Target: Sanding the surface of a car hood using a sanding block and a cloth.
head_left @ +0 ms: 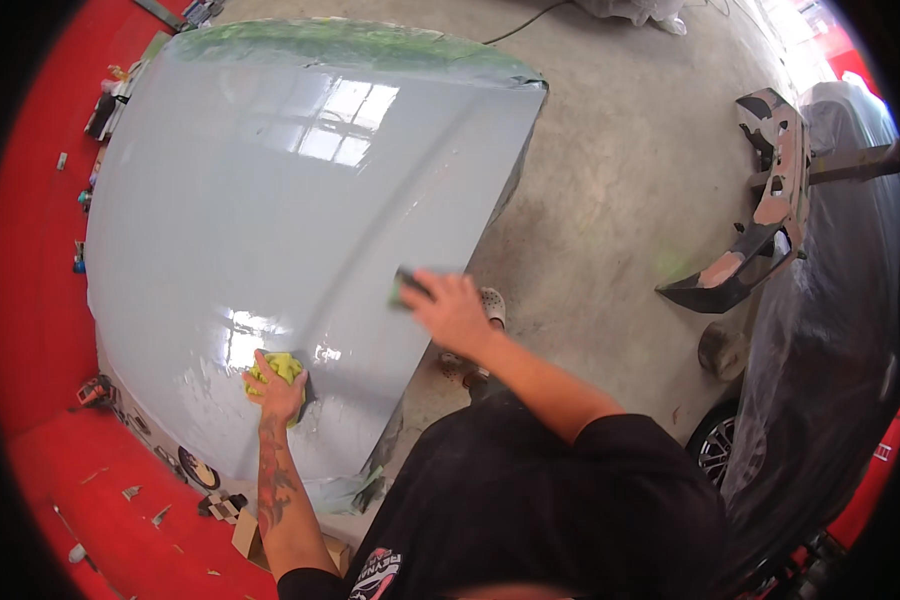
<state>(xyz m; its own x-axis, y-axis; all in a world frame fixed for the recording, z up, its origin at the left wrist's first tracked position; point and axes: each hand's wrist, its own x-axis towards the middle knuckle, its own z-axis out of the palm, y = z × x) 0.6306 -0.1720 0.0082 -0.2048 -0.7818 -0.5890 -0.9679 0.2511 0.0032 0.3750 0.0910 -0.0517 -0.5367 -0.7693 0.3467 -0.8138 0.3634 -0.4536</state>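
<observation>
While the left hand (282, 396) holds a bunched yellow cloth (286, 364) on the grey panel (230, 200), its fingers spread around it, the right hand (452, 308) pinches a dark block (414, 284) near the panel's right edge, too blurred to tell whether the block touches. Farther right, a patchy bumper (773, 208) stands beside plastic sheeting (840, 300).
</observation>
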